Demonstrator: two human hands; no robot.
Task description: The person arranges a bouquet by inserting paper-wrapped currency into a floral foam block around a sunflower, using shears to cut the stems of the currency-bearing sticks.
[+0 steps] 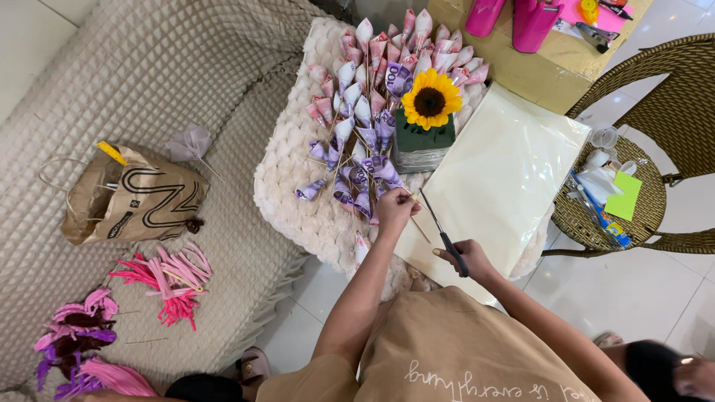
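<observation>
My left hand (395, 207) pinches a thin wooden stick (418, 227) just below the sunflower (430, 99). My right hand (465, 257) is closed around scissors (441, 232), blades at the stick, just below the sunflower too.

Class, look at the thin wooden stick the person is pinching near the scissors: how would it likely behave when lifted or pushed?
The wooden stick looks very thin, so it is probably light and easy to snap. Its round, slim shape suggests it could roll on the smooth cream sheet. Pinched by the left hand at one end, it seems stiff rather than floppy.
</observation>
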